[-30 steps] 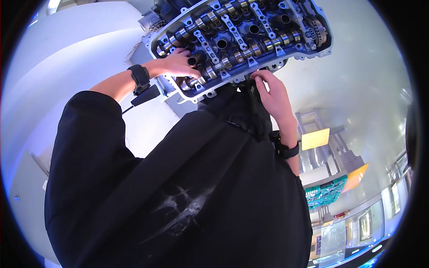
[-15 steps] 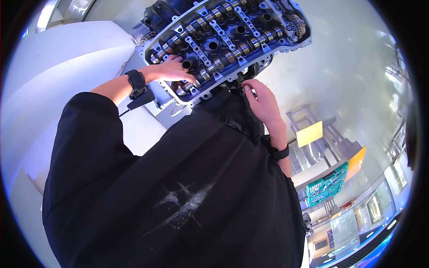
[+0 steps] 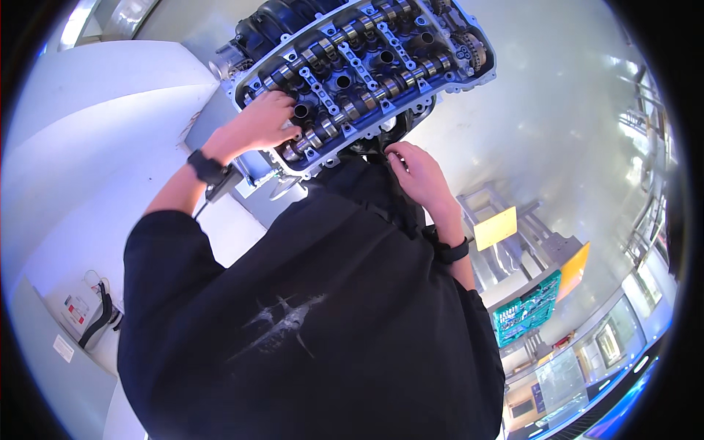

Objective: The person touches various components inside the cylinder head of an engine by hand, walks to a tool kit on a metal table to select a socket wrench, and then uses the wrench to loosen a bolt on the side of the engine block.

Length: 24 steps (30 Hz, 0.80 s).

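Note:
An aluminium engine cylinder head (image 3: 381, 55) with exposed camshafts and bearing caps fills the top of the view. My left hand (image 3: 260, 121) lies on its near left end, fingers bent over a camshaft beside a round plug hole; I see nothing held in it. My right hand (image 3: 419, 172) is at the near lower edge of the cylinder head, fingers curled against a dark part there, with the fingertips hidden. Each wrist carries a black band. My black shirt (image 3: 315, 315) covers the lower half of the view.
A white bench surface (image 3: 81, 161) curves along the left, with a black cable (image 3: 99, 319) and small labels at its lower end. On the right stand a grey metal frame with a yellow tag (image 3: 495, 227) and a green tool tray (image 3: 528, 312).
The view has swung, so the cylinder head sits more to the right in the picture. Both hands stay at the same spots on it; the right hand is a little lower.

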Each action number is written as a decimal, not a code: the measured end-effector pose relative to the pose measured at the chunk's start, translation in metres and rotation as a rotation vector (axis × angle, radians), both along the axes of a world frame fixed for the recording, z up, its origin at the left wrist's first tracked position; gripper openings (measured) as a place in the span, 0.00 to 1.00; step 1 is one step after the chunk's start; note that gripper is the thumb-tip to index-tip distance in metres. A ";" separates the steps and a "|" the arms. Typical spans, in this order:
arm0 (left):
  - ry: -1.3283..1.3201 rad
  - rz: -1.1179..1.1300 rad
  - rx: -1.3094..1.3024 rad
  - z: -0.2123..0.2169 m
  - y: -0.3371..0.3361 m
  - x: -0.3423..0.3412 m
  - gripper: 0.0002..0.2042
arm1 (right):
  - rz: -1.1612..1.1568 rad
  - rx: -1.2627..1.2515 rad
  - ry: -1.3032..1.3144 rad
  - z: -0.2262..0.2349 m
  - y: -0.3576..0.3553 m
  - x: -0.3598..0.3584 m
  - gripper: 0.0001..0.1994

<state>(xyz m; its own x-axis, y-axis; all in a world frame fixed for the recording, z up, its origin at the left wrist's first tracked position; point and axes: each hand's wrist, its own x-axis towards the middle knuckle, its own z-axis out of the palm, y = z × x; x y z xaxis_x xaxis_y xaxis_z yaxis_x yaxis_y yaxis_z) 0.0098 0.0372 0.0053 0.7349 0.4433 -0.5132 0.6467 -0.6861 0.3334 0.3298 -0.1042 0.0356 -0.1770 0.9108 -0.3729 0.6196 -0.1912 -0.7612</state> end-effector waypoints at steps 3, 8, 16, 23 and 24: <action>-0.388 0.277 0.129 0.034 -0.001 -0.009 0.17 | -0.099 0.012 0.012 -0.001 0.002 0.013 0.09; -0.454 1.080 0.663 0.002 -0.035 -0.036 0.24 | -0.398 0.437 -0.060 -0.020 0.041 0.041 0.13; -0.997 1.953 -0.448 -0.074 -0.068 0.001 0.30 | -0.737 0.647 -0.483 -0.104 0.133 0.158 0.23; -0.331 1.759 0.050 -0.052 -0.071 -0.002 0.32 | -0.718 0.191 -0.148 -0.126 0.144 0.183 0.19; -0.324 1.751 0.060 -0.049 -0.070 -0.001 0.32 | -0.726 0.188 -0.137 -0.126 0.145 0.193 0.19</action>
